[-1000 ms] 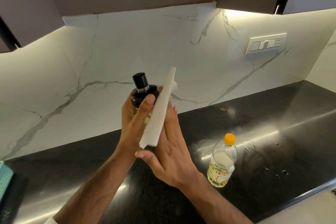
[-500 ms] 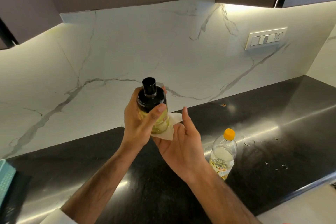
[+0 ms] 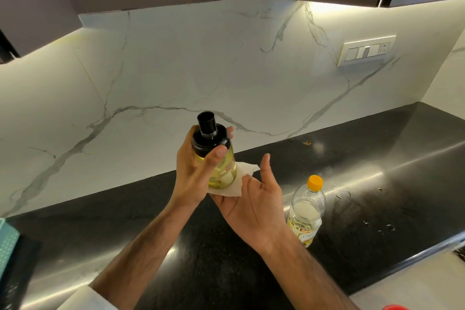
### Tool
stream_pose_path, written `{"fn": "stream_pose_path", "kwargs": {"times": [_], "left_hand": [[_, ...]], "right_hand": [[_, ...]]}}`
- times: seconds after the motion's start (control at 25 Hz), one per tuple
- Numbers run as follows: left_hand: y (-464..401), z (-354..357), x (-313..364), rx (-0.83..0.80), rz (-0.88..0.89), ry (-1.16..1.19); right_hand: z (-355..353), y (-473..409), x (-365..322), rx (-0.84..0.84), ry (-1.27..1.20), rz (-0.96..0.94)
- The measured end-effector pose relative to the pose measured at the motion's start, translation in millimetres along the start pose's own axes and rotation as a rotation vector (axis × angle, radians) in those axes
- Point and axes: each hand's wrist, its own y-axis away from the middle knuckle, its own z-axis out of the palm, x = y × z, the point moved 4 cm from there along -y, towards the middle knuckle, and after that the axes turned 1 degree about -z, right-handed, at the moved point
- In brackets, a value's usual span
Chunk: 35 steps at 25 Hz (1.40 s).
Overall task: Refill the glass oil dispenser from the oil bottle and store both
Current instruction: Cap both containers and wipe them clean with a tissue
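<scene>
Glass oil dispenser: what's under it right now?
A white paper towel lies under the glass oil dispenser, on the right hand. The left hand grips it. Its base is covered.

Both hands raised, left hand (image 3: 193, 173) curled in a grip, right hand (image 3: 254, 206) palm up, fingers loose

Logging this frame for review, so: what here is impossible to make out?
Head view only:
- Glass oil dispenser: base hidden by the paper towel; its small label is blurred.
- Oil bottle: label partly covered by the right hand.
- Red object: cut off by the bottom edge.
</scene>
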Motion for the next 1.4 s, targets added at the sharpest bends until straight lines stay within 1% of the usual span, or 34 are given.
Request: {"fn": "stream_pose_path", "kwargs": {"times": [0.16,0.32,0.44,0.52,0.56,0.6,0.72,0.8,0.88,0.96,1.04,1.08,1.12,1.16,1.24,1.32,1.4], "left_hand": [[1,4,-7,-0.091,-0.014,-0.021],[1,2,-15,-0.245,-0.112,0.014],[-1,4,-14,-0.383,-0.148,0.081],[0,5,-12,-0.437,-0.141,0.114],[0,5,-12,-0.420,-0.142,0.118],[1,4,-12,-0.368,-0.142,0.123],[6,3,-15,-0.110,-0.163,0.162],[10,6,-15,0.005,-0.179,0.122],[8,7,-11,0.008,-0.198,0.048],[2,3,-6,-0.114,-0.223,0.055],[-4,-1,0,-0.262,-0.235,0.083],[-5,-1,2,-0.306,-0.238,0.096],[-6,1,2,-0.318,-0.236,0.112],[-5,2,1,-0.292,-0.226,0.117],[-5,1,1,-0.163,-0.197,0.095],[-4,2,2,-0.019,-0.192,0.074],[-4,2,5,0.077,-0.214,0.069]], "right_hand": [[-11,-6,-2,0.022,0.055,0.082],[-28,-11,-6,0.068,-0.020,0.201],[-30,-15,0,0.007,-0.028,0.275],[-28,-14,3,0.002,-0.043,0.263],[-27,-12,2,0.011,-0.067,0.231],[-26,-9,1,0.025,-0.096,0.181],[-22,-2,4,0.090,-0.100,0.004],[-22,-4,7,0.115,-0.033,-0.083],[-20,-7,4,0.109,0.051,-0.095],[-18,-7,0,0.116,0.076,-0.013],[-16,-4,-1,0.121,0.014,0.099],[-17,-3,0,0.115,-0.021,0.130],[-17,-1,1,0.097,-0.041,0.137],[-15,-1,1,0.079,-0.039,0.126],[-12,-3,3,0.094,0.047,0.060],[-13,-4,7,0.128,0.175,-0.098],[-12,-3,14,0.135,0.248,-0.266]]}}
